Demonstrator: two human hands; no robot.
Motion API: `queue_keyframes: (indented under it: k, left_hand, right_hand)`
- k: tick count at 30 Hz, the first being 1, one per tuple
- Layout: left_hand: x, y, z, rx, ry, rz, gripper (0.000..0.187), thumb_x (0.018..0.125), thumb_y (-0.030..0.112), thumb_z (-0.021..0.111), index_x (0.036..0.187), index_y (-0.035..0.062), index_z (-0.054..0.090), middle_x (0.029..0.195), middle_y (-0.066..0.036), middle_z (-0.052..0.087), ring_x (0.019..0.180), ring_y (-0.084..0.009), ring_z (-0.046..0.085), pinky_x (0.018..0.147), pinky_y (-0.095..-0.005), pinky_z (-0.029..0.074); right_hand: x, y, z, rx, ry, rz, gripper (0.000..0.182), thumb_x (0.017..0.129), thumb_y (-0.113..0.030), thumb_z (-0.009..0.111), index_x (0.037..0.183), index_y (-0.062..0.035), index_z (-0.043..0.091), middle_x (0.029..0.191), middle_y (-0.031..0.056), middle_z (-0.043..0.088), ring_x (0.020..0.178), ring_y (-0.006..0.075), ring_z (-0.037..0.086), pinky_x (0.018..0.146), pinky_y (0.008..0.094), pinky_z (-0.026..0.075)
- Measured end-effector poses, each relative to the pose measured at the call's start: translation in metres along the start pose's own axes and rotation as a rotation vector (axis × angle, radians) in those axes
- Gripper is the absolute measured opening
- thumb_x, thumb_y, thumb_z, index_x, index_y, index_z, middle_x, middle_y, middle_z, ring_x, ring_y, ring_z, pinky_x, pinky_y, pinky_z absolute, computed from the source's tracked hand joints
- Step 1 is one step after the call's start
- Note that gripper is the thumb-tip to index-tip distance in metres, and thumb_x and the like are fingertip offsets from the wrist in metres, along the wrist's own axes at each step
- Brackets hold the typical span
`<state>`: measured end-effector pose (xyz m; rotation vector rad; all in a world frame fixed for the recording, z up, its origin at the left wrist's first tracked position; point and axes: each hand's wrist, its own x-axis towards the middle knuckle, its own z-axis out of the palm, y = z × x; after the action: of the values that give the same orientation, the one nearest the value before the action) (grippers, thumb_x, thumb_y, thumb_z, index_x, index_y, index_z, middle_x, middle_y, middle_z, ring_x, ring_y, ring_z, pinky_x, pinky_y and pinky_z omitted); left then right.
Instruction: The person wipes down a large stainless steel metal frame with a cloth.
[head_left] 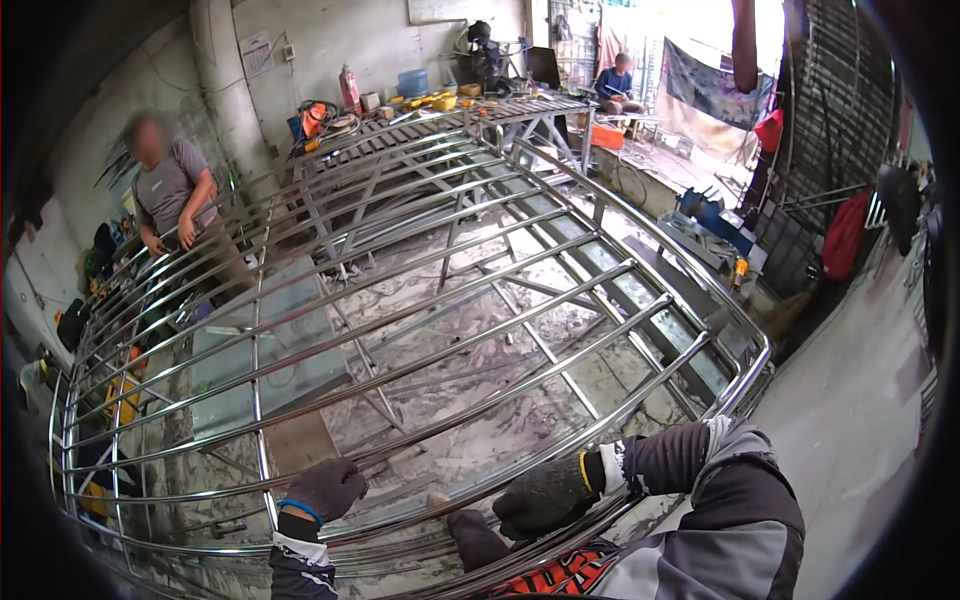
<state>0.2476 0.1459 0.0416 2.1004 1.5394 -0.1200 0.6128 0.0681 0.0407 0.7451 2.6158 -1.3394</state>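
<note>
Steel grille frame (400, 300) lies flat on stands, long axis running from near edge away toward the workbench (470, 115). Left hand (325, 488), gloved, curled around a near bar. Right hand (545, 497), gloved, wrapped on the near edge rail, grip probably closed. Co-worker (175, 195) at far-left side.

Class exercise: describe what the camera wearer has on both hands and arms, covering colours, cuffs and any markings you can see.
Both hands wear dark knitted work gloves. The left hand glove has a blue band at the wrist and a pale cuff, above a dark sleeve. The right hand glove has a yellow band and a whitish cuff. The right sleeve is grey and dark, with a lighter panel near the elbow. Orange-and-black patterned fabric shows below.
</note>
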Motion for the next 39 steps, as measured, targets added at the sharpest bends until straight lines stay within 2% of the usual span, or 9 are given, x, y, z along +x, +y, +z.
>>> queue_keyframes:
  k: [13, 19, 22, 24, 28, 30, 33, 37, 39]
  left_hand:
    - [-0.001, 0.005, -0.002, -0.017, -0.005, 0.011, 0.036, 0.088, 0.038, 0.059, 0.093, 0.0066, 0.075, 0.093, -0.018, 0.074, 0.091, -0.0364, 0.071, 0.082, -0.0454, 0.054]
    - [-0.004, 0.009, -0.005, -0.006, -0.040, -0.008, 0.037, 0.093, 0.035, 0.054, 0.098, 0.0037, 0.074, 0.090, -0.017, 0.074, 0.088, -0.0358, 0.071, 0.083, -0.0460, 0.054]
    - [-0.005, 0.012, -0.009, -0.148, -0.233, -0.160, 0.040, 0.095, 0.037, 0.053, 0.102, 0.0029, 0.073, 0.093, -0.015, 0.075, 0.090, -0.0324, 0.073, 0.083, -0.0440, 0.054]
    - [-0.005, 0.006, -0.005, -0.044, -0.135, -0.013, 0.044, 0.097, 0.040, 0.051, 0.103, 0.0012, 0.072, 0.093, -0.012, 0.076, 0.091, -0.0276, 0.074, 0.083, -0.0412, 0.055]
    - [-0.008, 0.009, -0.002, -0.024, -0.010, -0.028, 0.045, 0.097, 0.040, 0.051, 0.106, 0.0003, 0.071, 0.094, -0.013, 0.076, 0.092, -0.0262, 0.074, 0.082, -0.0397, 0.056]
    - [-0.002, -0.003, 0.006, -0.077, 0.016, -0.033, 0.039, 0.091, 0.040, 0.057, 0.106, 0.0083, 0.073, 0.097, -0.018, 0.074, 0.093, -0.0389, 0.071, 0.086, -0.0455, 0.054]
    - [-0.001, -0.004, 0.001, -0.084, -0.152, -0.018, 0.040, 0.091, 0.040, 0.059, 0.109, 0.0071, 0.072, 0.098, -0.020, 0.073, 0.095, -0.0398, 0.070, 0.086, -0.0467, 0.054]
    - [-0.008, 0.015, -0.007, -0.093, 0.024, -0.022, 0.040, 0.091, 0.040, 0.059, 0.109, 0.0060, 0.071, 0.099, -0.022, 0.073, 0.097, -0.0402, 0.070, 0.086, -0.0479, 0.053]
    - [-0.006, 0.007, -0.002, -0.048, 0.013, 0.007, 0.041, 0.092, 0.041, 0.059, 0.109, 0.0059, 0.071, 0.101, -0.022, 0.072, 0.098, -0.0407, 0.069, 0.086, -0.0486, 0.053]
  right_hand:
    - [-0.001, 0.005, -0.001, -0.001, -0.002, -0.017, 0.033, 0.095, -0.029, 0.058, 0.101, 0.0034, 0.063, 0.093, 0.0280, 0.067, 0.092, 0.0470, 0.065, 0.080, 0.0508, 0.052]
    - [-0.001, 0.009, 0.002, 0.035, 0.003, 0.028, 0.034, 0.097, -0.032, 0.056, 0.101, 0.0011, 0.063, 0.091, 0.0265, 0.067, 0.091, 0.0459, 0.065, 0.080, 0.0515, 0.051]
    - [-0.001, 0.010, 0.002, 0.035, -0.013, 0.038, 0.034, 0.098, -0.033, 0.056, 0.100, 0.0009, 0.063, 0.092, 0.0267, 0.067, 0.093, 0.0454, 0.065, 0.080, 0.0509, 0.051]
    - [-0.002, 0.010, 0.001, -0.056, -0.002, -0.095, 0.033, 0.099, -0.030, 0.055, 0.099, 0.0020, 0.062, 0.093, 0.0258, 0.065, 0.093, 0.0446, 0.065, 0.079, 0.0496, 0.052]
    - [-0.003, 0.006, 0.000, 0.024, -0.015, 0.000, 0.030, 0.099, -0.026, 0.054, 0.096, 0.0029, 0.060, 0.092, 0.0242, 0.062, 0.092, 0.0436, 0.064, 0.078, 0.0485, 0.053]
    - [-0.002, 0.013, 0.001, -0.155, -0.001, -0.211, 0.029, 0.099, -0.024, 0.053, 0.094, 0.0035, 0.059, 0.090, 0.0223, 0.060, 0.090, 0.0427, 0.064, 0.077, 0.0484, 0.053]
    - [-0.002, 0.010, 0.001, -0.093, -0.018, -0.098, 0.027, 0.098, -0.025, 0.055, 0.094, 0.0015, 0.059, 0.091, 0.0207, 0.060, 0.088, 0.0414, 0.064, 0.076, 0.0482, 0.052]
    - [-0.002, 0.017, 0.007, -0.064, 0.056, -0.198, 0.033, 0.101, -0.031, 0.054, 0.092, 0.0000, 0.059, 0.082, 0.0242, 0.063, 0.080, 0.0426, 0.063, 0.072, 0.0485, 0.049]
    - [0.002, 0.012, 0.005, 0.033, -0.071, 0.007, 0.023, 0.097, -0.024, 0.055, 0.093, -0.0020, 0.059, 0.092, 0.0177, 0.059, 0.086, 0.0385, 0.065, 0.074, 0.0453, 0.053]
